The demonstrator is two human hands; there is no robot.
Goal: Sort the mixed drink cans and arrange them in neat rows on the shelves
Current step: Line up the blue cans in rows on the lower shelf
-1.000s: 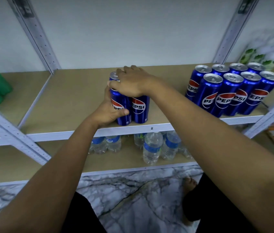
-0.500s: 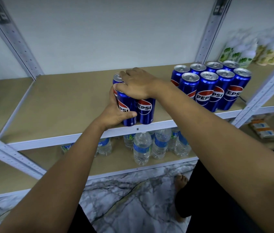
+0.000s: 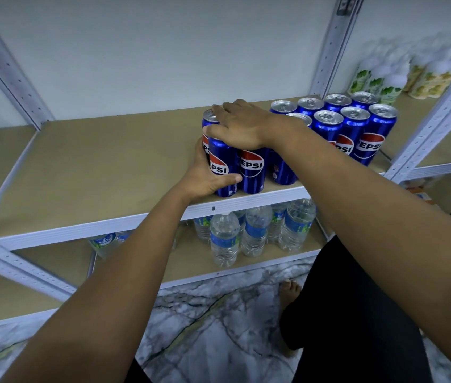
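White metal racking with tan boards fills the view against a pale wall, and all the action is on the middle shelf. Near its front edge stands a small cluster of blue Pepsi cans, upright and pressed together. The left hand is wrapped around the cluster's left side, thumb lying across the front can low down, fingers tucked behind out of sight. The right hand lies over the tops, fingers spread and bent down over the far cans. So both hands are clamped on the same cluster. Just to the right, touching or very nearly so, I can't quite call it behind that forearm, sits the bigger block of Pepsi cans, two tidy rows, tabs up. Farther right, blurred, pale green and yellow cans stand on the neighbouring shelf. Below, water bottles with blue labels stand on the lower shelf over a marbled floor.
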